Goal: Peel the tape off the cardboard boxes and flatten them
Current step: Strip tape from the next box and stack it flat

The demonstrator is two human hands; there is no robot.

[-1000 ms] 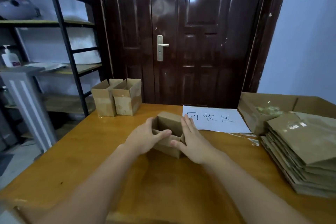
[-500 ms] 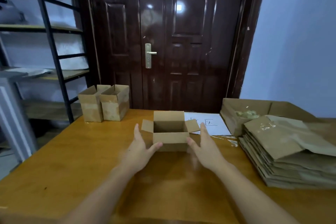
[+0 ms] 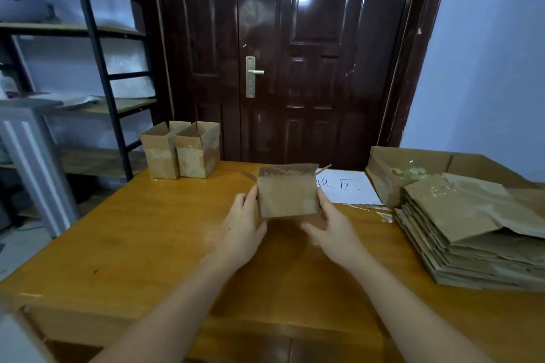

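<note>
Half a second ago the small box sat open-topped on the surface; it is now tipped up, one broad face toward the camera, long axis level, flaps at the far end. Left hand and right hand hold its sides with nearly straight fingers. Behind it, white paper reads "收区". Flattened boxes are stacked at right.

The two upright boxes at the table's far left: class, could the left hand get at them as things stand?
Probably not yet: the left hand is holding the box with the right hand. The upright boxes stand beyond bare table, so the path looks free.
</note>
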